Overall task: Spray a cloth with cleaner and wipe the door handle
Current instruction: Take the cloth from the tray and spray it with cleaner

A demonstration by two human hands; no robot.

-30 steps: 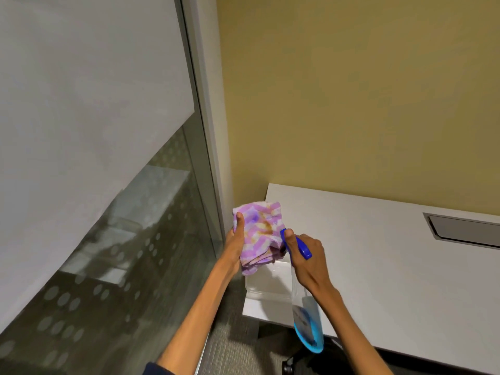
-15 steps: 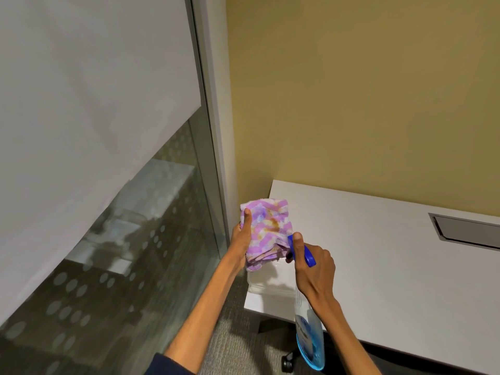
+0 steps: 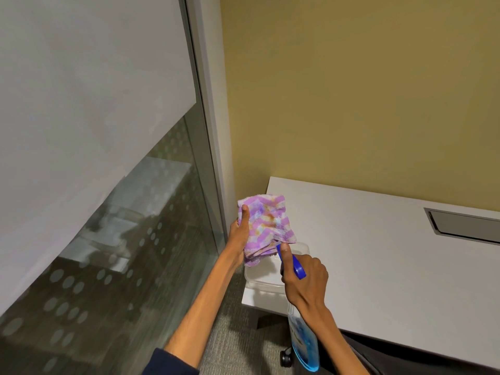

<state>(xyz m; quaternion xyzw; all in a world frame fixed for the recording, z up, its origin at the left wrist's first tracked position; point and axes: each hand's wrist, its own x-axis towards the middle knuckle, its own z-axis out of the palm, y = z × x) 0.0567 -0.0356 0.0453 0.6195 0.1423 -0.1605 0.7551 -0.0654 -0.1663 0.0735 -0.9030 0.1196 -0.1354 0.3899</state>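
since the right hand [image 3: 303, 280] is clenched round the neck of the spray bottle [image 3: 303, 345], w/ the blue nozzle [image 3: 290, 262] almost touching the cloth [image 3: 266, 226], a squeeze this close could soak one spot & drip. the bottle body hangs below the wrist, tilted, so cleaner might miss the pickup tube & sputter. the left hand [image 3: 239, 230] grips the folded cloth, thumb on its face, just beyond & left of the nozzle; a loose fold may flop over it. a clear tub [image 3: 259, 277] sits under both hands on the counter [image 3: 378, 253], so overspray prob lands there. door handle isn't in view; glass panel [image 3: 121, 253] further left could catch mist.
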